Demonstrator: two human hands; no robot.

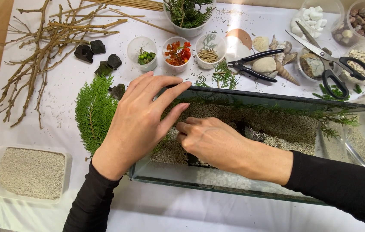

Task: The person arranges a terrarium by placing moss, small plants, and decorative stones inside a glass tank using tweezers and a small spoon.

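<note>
A long rectangular glass tank [277,99] lies on the white table, its floor covered with pale sandy gravel [285,126] and green sprigs along the far wall. My left hand [141,118] rests flat over the tank's left end, fingers spread and reaching over the rim. My right hand [210,141] is inside the tank, fingers curled down into the gravel beside a dark rock [239,128]. What the right fingers grip is hidden.
A green conifer frond [93,112] lies left of the tank. A tray of gravel [32,172] sits at front left. Dry branches [47,43], black rocks [90,51], small cups, pliers [255,64], shells, scissors [333,62] and stone bowls line the back.
</note>
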